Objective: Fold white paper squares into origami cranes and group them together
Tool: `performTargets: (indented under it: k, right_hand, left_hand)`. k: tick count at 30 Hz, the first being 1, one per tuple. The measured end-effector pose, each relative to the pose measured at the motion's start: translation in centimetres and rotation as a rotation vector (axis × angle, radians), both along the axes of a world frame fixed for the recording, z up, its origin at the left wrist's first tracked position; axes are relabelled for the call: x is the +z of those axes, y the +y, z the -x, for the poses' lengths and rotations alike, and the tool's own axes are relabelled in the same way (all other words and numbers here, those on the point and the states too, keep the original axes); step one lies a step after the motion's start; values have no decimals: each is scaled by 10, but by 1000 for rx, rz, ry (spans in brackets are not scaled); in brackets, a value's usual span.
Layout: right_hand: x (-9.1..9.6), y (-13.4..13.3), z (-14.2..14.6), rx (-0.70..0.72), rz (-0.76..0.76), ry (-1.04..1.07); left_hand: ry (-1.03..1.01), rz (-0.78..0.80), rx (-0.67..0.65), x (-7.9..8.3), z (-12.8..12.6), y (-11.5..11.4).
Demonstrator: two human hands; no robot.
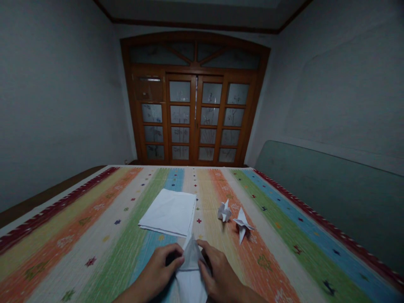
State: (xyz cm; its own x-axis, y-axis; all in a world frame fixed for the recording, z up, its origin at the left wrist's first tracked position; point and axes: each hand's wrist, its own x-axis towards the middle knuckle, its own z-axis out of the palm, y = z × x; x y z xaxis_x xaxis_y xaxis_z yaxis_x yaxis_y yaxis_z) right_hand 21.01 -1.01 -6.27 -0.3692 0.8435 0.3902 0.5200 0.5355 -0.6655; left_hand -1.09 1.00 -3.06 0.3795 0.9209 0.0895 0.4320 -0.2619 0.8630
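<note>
A partly folded white paper lies near the front edge of the striped cloth, its tip pointing away from me. My left hand pinches its left side with fingers curled. My right hand presses and grips its right side. Beyond them sits a stack of white paper sheets. Two finished folded paper figures stand to the right: one and another.
The colourful striped cloth covers the whole surface. A green panel runs along the right side. A wooden door with glass panes stands at the far wall. Grey walls close in left and right.
</note>
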Motion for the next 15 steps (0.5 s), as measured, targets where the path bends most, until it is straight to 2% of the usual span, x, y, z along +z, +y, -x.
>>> performTargets:
  k: [7,15]
  right_hand:
    - [-7,1,-3,-7,-32,-15]
    - [-4,1,-1,13,-57,29]
  left_hand:
    - [14,-143,70,-6,-6,-7]
    - [79,-112,55,-11,-2,-9]
